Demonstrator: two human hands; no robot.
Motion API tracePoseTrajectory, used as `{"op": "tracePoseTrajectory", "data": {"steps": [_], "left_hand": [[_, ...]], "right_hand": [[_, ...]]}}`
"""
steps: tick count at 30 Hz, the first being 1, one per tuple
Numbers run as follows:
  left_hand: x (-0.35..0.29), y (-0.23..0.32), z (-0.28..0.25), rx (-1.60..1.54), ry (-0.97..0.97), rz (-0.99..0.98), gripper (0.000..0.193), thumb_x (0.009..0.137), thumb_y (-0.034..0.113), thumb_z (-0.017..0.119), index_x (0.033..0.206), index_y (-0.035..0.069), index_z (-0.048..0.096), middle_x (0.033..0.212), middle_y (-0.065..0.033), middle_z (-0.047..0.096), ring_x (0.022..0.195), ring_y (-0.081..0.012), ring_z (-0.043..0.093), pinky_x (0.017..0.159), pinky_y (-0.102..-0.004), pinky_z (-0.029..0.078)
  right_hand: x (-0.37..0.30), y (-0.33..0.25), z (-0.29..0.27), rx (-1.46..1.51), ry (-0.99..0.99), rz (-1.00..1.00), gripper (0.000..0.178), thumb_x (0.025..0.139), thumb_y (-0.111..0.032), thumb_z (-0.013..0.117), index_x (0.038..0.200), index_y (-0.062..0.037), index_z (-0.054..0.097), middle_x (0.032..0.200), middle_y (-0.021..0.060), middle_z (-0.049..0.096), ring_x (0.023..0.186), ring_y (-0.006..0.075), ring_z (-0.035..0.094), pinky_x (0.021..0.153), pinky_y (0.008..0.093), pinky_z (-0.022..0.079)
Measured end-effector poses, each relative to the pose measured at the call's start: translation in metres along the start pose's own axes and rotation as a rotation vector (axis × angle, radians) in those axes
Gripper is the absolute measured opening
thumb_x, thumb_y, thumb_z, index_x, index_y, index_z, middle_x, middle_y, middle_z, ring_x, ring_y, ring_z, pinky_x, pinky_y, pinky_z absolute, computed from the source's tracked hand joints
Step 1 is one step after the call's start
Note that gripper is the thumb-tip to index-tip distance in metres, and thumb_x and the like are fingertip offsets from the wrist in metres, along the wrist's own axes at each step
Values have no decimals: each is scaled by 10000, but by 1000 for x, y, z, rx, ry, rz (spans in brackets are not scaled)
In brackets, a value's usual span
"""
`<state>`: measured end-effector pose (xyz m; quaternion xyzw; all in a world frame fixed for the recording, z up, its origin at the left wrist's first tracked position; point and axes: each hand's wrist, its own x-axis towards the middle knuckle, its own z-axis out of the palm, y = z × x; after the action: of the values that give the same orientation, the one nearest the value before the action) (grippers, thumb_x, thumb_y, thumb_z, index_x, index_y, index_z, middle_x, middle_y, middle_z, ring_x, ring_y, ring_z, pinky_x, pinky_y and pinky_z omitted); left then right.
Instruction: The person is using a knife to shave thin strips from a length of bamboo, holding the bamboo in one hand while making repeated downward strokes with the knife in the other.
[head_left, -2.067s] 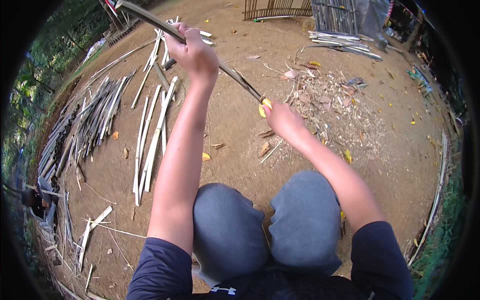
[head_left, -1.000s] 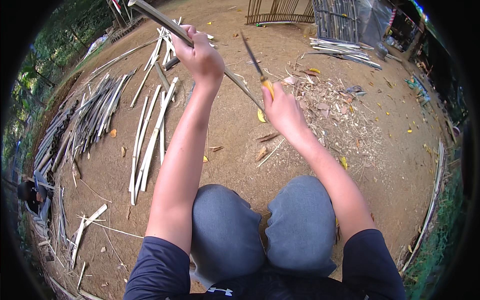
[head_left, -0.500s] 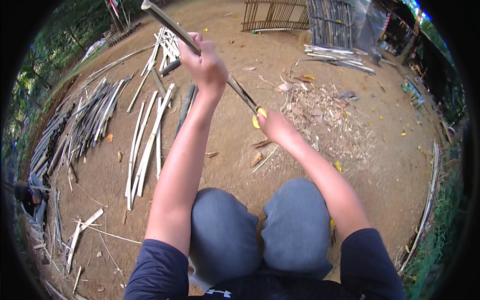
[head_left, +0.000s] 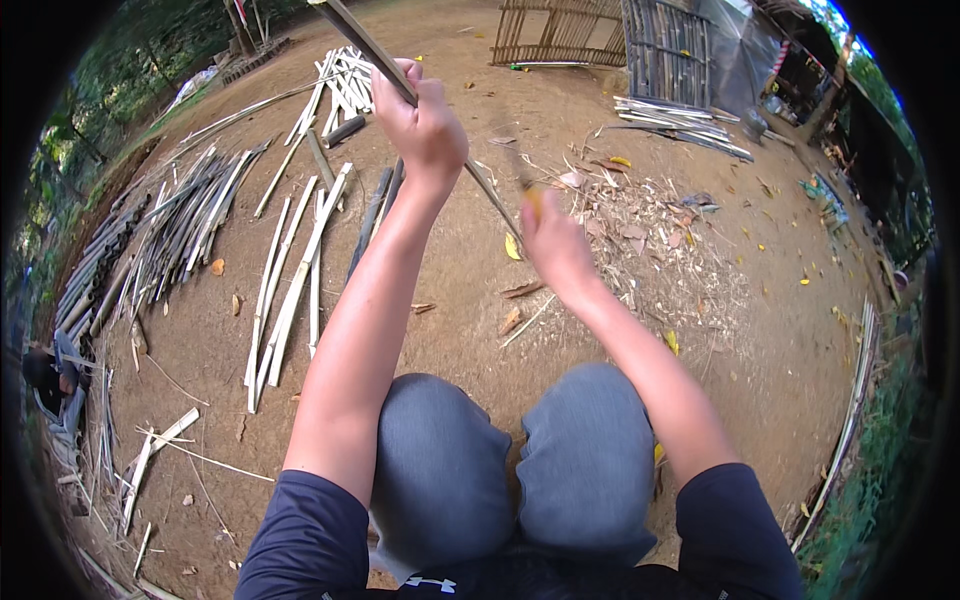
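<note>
My left hand [head_left: 425, 135] is raised in front of me, its fingers wrapped round a long split bamboo strip [head_left: 358, 42]. The strip slants from the upper left down toward my right hand [head_left: 560, 245]. That hand is closed on the yellow handle of a knife [head_left: 536, 204]. Motion smears the blade, which points up and away, apart from the strip's side. The strip's lower end lies just left of my right fist. My bent knees [head_left: 445, 470] are below both hands.
Pale bamboo strips [head_left: 300, 270] lie on the dirt to the left, beside a heap of darker strips [head_left: 190, 220]. Wood shavings [head_left: 670, 240] cover the ground ahead right. Slatted bamboo panels [head_left: 668, 55] stand at the back. Someone in grey [head_left: 65, 385] is at the far left.
The knife has lifted off the bamboo strip and swung upright, its blade now blurred. My right hand has turned and shifted slightly right; the left still grips the strip.
</note>
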<state>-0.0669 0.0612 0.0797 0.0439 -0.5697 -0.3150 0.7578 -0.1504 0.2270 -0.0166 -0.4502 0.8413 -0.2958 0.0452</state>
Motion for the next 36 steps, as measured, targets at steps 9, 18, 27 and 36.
{"op": "tracePoseTrajectory", "data": {"steps": [9,18,27,36], "left_hand": [[2,-2,-4,20,-11,12,58,827,49,492,846,31,441,769,-34,417,674,-129,386,577,-301,335],[0,2,-1,31,-24,33,40,875,53,473,864,27,445,779,-40,423,695,-130,404,610,-299,345],[0,3,4,-18,-10,-6,47,838,57,470,839,30,432,790,-41,413,708,-142,381,634,-313,338],[1,-1,2,-11,-5,15,61,822,55,486,828,40,426,791,-48,408,718,-153,390,640,-326,341]], "right_hand": [[5,3,0,-19,-43,-63,373,1063,-339,414,1033,16,524,687,203,671,666,392,702,545,486,557],[12,15,-2,212,252,-125,348,1085,-304,391,1061,7,547,548,48,566,481,187,629,392,338,473],[11,21,-6,348,278,-81,316,1068,-277,442,1100,18,549,709,150,653,584,289,683,434,383,490],[2,15,-6,233,185,-77,290,1069,-245,428,937,-2,515,642,152,629,473,239,627,332,310,422]]}}
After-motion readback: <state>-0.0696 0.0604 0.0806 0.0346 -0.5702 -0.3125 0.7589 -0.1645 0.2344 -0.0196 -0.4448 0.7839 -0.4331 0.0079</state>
